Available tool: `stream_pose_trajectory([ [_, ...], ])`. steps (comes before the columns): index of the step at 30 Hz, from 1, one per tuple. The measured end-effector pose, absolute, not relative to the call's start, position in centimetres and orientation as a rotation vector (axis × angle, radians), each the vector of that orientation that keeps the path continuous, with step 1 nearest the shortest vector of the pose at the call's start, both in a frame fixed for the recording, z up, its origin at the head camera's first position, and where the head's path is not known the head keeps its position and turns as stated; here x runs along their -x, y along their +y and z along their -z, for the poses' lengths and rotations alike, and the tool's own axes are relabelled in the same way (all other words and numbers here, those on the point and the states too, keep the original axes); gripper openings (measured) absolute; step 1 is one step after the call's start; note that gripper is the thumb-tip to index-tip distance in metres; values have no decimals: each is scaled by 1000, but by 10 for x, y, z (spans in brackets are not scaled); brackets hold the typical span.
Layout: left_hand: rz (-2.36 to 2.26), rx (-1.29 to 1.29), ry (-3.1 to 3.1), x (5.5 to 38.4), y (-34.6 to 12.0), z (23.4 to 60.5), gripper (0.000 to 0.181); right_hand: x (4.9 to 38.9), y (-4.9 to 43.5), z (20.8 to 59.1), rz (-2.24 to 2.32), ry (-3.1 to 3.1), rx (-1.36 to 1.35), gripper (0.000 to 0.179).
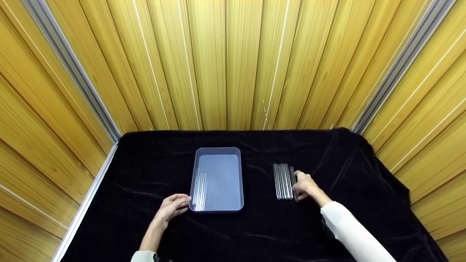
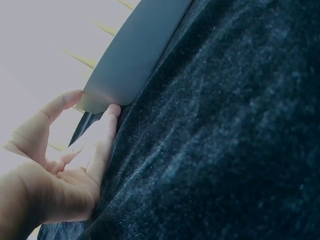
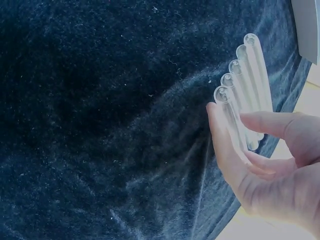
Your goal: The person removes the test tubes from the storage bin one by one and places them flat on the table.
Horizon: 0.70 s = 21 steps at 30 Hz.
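A translucent bluish plastic tray (image 1: 224,182) lies on the black cloth, with several clear tubes (image 1: 200,189) side by side along its left wall. My left hand (image 1: 170,209) holds the tray's near left corner; the left wrist view has the thumb at the rim and a fingertip low on the wall (image 2: 125,65). Right of the tray, several clear test tubes (image 1: 282,181) lie in a row. My right hand (image 1: 305,185) pinches the rightmost test tube (image 1: 292,174) between thumb and fingers. Rounded tube ends (image 3: 235,67) show in the right wrist view.
Black velvety cloth (image 1: 262,233) with soft creases covers the table. Yellow wood-patterned panels (image 1: 240,65) stand behind and at both sides, joined by grey metal posts (image 1: 76,65) at the corners.
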<state>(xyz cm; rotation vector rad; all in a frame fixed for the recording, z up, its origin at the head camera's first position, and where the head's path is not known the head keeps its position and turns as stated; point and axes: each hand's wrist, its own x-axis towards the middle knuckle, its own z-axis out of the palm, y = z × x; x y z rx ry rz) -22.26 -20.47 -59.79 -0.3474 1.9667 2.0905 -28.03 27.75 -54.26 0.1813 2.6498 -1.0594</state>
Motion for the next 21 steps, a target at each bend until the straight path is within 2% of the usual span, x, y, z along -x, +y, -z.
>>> stream_pose_trajectory([
  [21, -2090, 362, 1967, 222, -204, 598, 37, 276, 267, 551, 879, 2864, -91, 66],
])
